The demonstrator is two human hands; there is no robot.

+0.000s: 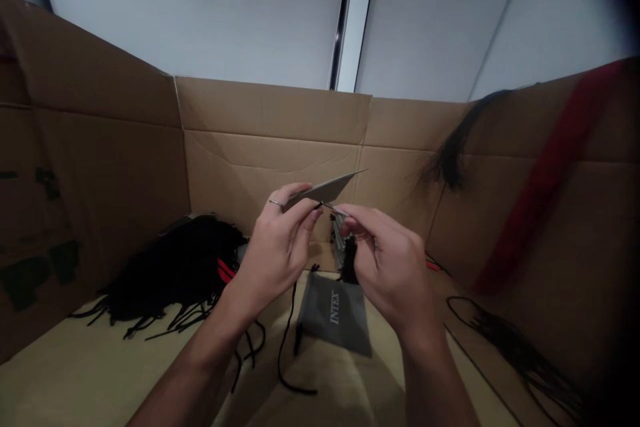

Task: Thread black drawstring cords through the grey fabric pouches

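My left hand, a ring on one finger, is raised in the middle and closed on a flat grey pouch seen nearly edge-on. Its thumb and forefinger also pinch a black cord. A length of black cord hangs below that hand and curls on the table. In my right hand is a thin metal threading tool, its tip meeting the cord at my left fingertips. The tool's rear end is hidden in my fingers. Beneath my hands lies a grey INTEX drawstring pouch.
A pile of black cords lies left, with a red-handled item beside it. A stack of grey pouches stands behind my right hand. Cardboard walls surround the table. Dark strands and loose cords are right.
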